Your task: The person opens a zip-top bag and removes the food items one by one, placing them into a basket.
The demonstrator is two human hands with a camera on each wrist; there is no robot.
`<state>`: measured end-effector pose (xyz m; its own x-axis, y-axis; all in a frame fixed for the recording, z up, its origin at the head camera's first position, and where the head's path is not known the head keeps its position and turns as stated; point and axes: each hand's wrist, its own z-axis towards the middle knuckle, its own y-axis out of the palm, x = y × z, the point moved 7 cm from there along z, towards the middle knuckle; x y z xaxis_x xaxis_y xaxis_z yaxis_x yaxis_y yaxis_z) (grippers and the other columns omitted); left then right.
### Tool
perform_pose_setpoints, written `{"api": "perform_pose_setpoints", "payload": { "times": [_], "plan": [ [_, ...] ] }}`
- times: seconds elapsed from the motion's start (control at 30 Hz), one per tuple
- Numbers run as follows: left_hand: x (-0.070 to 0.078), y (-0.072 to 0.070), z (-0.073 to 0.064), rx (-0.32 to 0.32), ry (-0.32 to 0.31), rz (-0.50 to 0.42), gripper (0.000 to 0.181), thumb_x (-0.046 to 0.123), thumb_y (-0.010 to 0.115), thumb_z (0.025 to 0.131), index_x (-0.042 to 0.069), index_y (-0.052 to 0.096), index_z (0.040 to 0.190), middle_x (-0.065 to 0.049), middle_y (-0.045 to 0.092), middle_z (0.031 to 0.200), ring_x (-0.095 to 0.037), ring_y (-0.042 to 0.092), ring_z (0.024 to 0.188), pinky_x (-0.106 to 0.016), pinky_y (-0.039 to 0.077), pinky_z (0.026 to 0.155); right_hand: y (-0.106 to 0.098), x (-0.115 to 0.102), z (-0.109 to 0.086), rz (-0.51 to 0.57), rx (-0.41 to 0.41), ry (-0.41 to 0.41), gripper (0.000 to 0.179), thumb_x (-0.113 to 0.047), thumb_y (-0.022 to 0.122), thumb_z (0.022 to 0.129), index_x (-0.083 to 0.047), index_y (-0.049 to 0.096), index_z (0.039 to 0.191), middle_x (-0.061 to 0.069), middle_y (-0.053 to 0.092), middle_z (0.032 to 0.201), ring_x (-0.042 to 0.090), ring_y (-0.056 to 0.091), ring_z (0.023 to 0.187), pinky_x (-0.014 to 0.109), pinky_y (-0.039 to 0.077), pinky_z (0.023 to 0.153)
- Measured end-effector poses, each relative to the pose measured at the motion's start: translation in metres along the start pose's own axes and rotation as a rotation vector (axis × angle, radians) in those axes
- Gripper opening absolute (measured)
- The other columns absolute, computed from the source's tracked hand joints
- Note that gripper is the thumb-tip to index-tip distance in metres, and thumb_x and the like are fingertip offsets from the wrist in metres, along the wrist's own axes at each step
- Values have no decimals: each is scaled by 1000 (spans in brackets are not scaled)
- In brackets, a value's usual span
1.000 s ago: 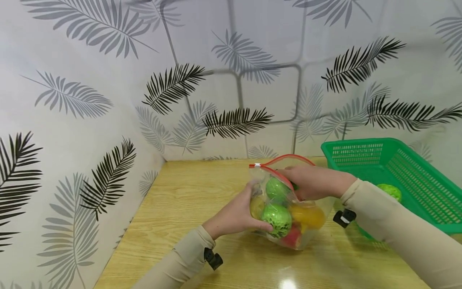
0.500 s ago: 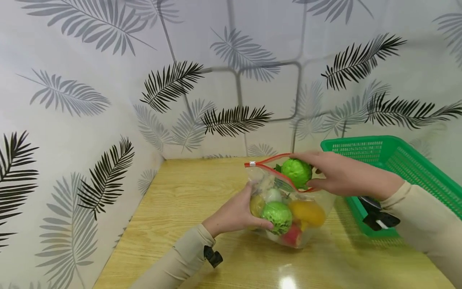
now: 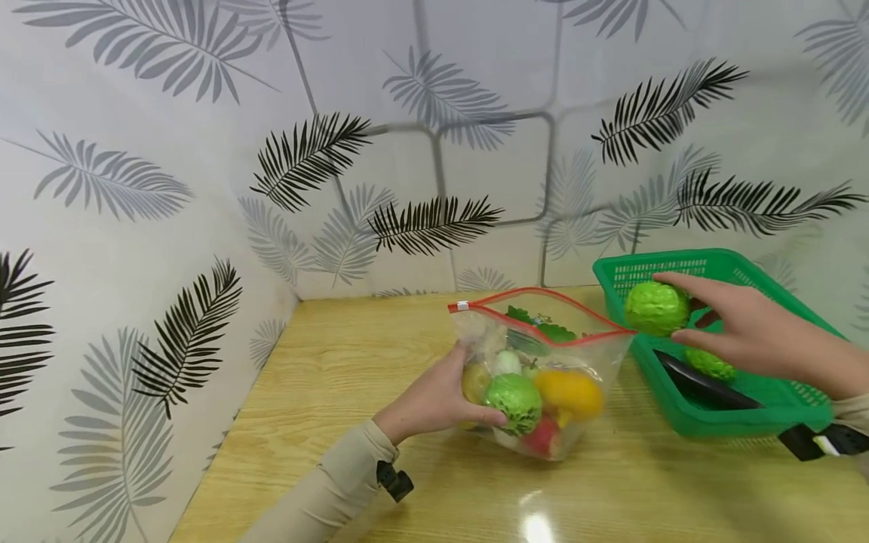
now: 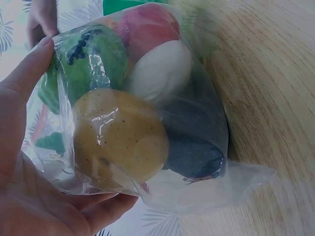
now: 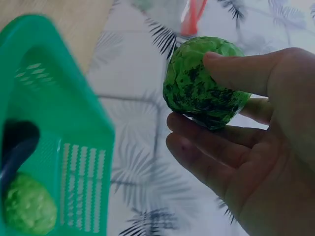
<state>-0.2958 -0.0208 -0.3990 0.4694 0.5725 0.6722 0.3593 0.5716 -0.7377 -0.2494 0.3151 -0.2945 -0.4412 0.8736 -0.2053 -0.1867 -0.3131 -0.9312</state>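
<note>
My left hand (image 3: 434,401) grips the left side of a clear slider bag (image 3: 611,354), thumb in front and fingers behind. The bag's red-rimmed mouth gapes. Inside are a green cabbage-like ball (image 3: 514,404), a yellow piece (image 3: 577,394), a red piece (image 3: 541,437), green leaves (image 3: 557,332), a potato (image 4: 120,137), a white egg-shaped piece (image 4: 162,71) and something dark (image 4: 194,140). To the right, my right hand (image 3: 760,328) holds a small crinkled toy cabbage (image 3: 656,308) between thumb and fingers, raised over the near-left part of the green basket (image 3: 733,264). Dark patches mark its underside (image 5: 202,91).
The basket stands on the right of the wooden table (image 3: 353,339). In it lie an eggplant (image 3: 702,383) and another bumpy green piece (image 3: 709,363). A patterned cloth (image 3: 407,166) hangs behind the table and down its left side.
My right hand has come out of the bag with the toy cabbage and moved right, over the basket. The left hand keeps its grip on the bag, whose mouth now spreads wider.
</note>
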Motion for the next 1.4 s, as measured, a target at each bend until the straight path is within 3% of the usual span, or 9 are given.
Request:
{"api": "perform_pose_setpoints", "payload": {
  "times": [0.27,0.53,0.77,0.87,0.97,1.1,1.27,1.33,1.4],
  "plan": [
    [-2,1,-1,-14,-18,-5,131,68,84,66,22,10,162,-8,40,158,-20,47,138,-41,40,113,37,53,-31,55,-255,168,87,-18,81,86,-2,26,151,28,63,118,21,69,84,35,54,63],
    [-1,-1,-1,-4,-4,4,128,69,83,67,17,14,161,-9,46,152,-20,52,132,-42,44,109,70,65,-45,123,-474,196,58,-29,79,86,-7,44,127,6,66,97,13,61,76,33,47,63],
    [-1,0,-1,0,0,-10,126,66,85,67,17,16,160,-7,49,148,-17,54,128,-39,45,107,86,69,-46,73,-526,160,56,-33,75,89,-1,58,133,24,65,123,44,64,109,55,53,83],
    [-2,1,-1,-1,-4,-6,127,67,84,67,17,14,161,-8,48,149,-18,53,129,-40,45,108,89,70,-47,64,-538,164,52,-30,70,94,1,60,135,24,66,125,45,63,112,57,53,85],
    [-3,1,-1,-2,-9,2,128,67,84,67,16,13,161,-8,47,151,-19,52,131,-41,44,109,83,59,-42,-4,-488,163,45,-25,67,97,0,61,134,16,71,114,31,69,96,49,54,75],
    [-4,1,-1,1,-9,3,129,67,84,66,16,14,161,-8,47,151,-18,52,130,-40,44,109,52,21,-26,-118,-261,121,37,-19,69,95,-7,65,130,7,73,108,18,67,84,41,53,65],
    [-2,1,-1,3,-6,-15,127,66,85,66,17,16,160,-6,48,149,-17,53,129,-39,45,108,4,-46,-5,-103,112,-122,40,-6,75,88,-19,68,125,-5,72,113,10,66,86,33,54,66],
    [-2,2,-1,1,-7,-25,127,65,85,66,17,15,161,-6,48,149,-17,53,129,-40,45,108,-6,-69,5,-68,178,-229,43,-1,75,86,-21,68,124,-7,72,115,9,66,90,33,55,70],
    [-3,3,-2,1,-12,-35,128,64,86,66,17,14,161,-7,48,150,-18,53,129,-40,45,108,-7,-87,18,-27,160,-296,42,1,73,88,-20,68,124,-7,71,118,10,67,97,35,57,77]
  ]
}}
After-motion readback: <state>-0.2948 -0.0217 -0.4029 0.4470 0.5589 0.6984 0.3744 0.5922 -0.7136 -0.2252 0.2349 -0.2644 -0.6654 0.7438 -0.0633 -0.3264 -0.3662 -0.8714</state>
